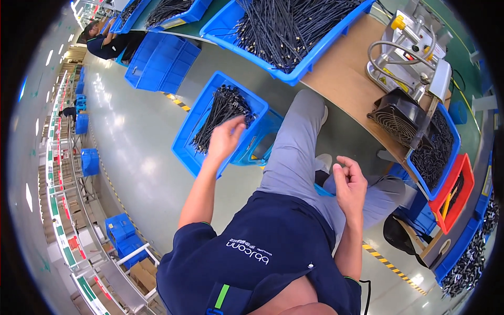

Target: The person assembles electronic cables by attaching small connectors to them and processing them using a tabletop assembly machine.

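My left hand [226,139] is over the near side of a blue bin [181,142] that holds a heap of black cables [223,107]. Its fingertips are smeared by motion, so I cannot see whether they grip a cable. My right hand [350,184] is raised above my right thigh, away from the table edge. The fingers there are loosely curled, the thumb is apart from the index finger, and nothing shows between them. The bin rests beside my left leg on a blue stool [257,149], partly hidden beneath it.
On the table [336,68] ahead are a large blue bin of black cables [283,31] and a machine [409,58] with a black fan [399,118]. To the right are a blue bin of small black parts [433,152] and a red tray [454,197]. A co-worker [105,42] is far left.
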A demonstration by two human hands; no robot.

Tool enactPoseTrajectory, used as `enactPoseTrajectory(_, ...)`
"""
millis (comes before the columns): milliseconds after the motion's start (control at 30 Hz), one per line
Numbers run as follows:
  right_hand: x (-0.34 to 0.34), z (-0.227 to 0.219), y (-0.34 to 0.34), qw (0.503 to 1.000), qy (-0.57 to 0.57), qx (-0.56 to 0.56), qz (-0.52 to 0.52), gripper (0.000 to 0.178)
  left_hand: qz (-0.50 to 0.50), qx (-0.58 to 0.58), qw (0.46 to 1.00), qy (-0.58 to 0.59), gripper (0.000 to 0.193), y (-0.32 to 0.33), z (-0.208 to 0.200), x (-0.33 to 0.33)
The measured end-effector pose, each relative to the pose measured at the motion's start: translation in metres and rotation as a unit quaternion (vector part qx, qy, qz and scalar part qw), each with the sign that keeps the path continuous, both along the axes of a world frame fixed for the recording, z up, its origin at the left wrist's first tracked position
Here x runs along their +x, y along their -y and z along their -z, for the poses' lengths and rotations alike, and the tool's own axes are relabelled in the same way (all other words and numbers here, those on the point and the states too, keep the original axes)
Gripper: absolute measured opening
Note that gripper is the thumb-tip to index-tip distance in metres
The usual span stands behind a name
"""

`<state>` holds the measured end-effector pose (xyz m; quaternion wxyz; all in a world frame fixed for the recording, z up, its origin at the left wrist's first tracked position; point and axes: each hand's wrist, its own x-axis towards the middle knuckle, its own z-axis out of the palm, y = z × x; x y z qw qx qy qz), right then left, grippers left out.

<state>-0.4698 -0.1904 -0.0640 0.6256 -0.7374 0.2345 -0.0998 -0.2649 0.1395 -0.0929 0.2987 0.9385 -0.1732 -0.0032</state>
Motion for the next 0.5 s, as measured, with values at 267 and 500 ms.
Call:
enactPoseTrajectory(267, 0.004, -0.003, -0.004, 1.000, -0.005, -0.006, -0.025, 0.021, -0.087, -0.183, 0.979, 0.006, 0.023, 0.007, -0.093, 0.041)
enactPoseTrajectory(500, -0.002, -0.015, -0.007, 1.000, -0.006, 0.000, -0.026, 0.020, 0.076, -0.140, 0.975, 0.152, 0.018, 0.099, -0.184, 0.079)
